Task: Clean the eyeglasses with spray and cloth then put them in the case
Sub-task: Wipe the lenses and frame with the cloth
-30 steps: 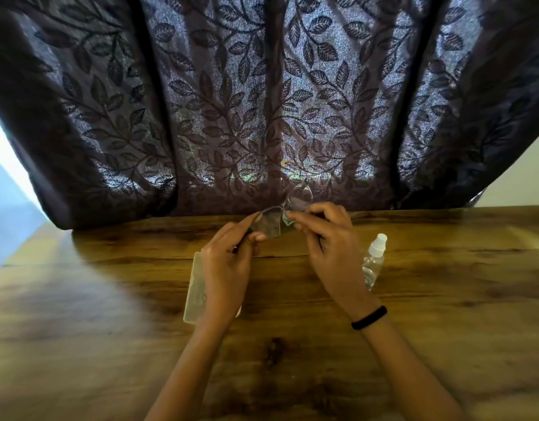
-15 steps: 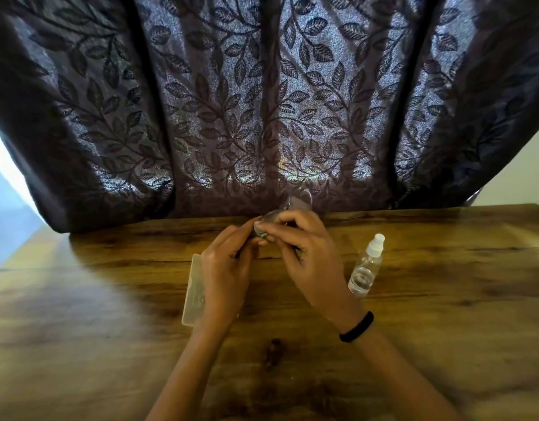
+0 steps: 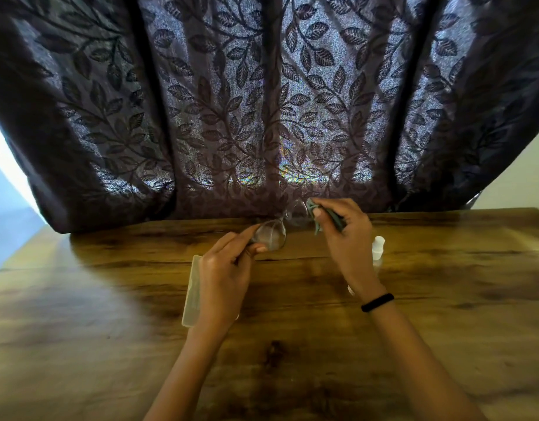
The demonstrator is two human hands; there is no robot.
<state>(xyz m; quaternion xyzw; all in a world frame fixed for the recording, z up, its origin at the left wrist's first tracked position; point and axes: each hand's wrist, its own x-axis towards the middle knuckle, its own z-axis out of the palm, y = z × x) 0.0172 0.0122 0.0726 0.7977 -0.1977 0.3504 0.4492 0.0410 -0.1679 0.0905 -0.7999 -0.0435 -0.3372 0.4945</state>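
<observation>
Head | left hand [image 3: 222,278] pinches eyeglasses [image 3: 271,235] | right hand [image 3: 347,238] pinches cloth [image 3: 315,217] at far end

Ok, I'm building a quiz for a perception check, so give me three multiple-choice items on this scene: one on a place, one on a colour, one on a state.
1. Where is the spray bottle?
A) lifted in a hand
B) on the table, partly hidden by the right hand
C) lying at the near edge

2. What colour is the wristband?
A) red
B) white
C) black

3. The eyeglasses are:
A) held up by the left hand
B) lying flat on the table
C) hanging on the curtain

Key: B, its white cap shows just past the right hand; C, the band on the right wrist is black; A, the left fingers pinch them while the right hand grips the cloth at a lens.
</observation>
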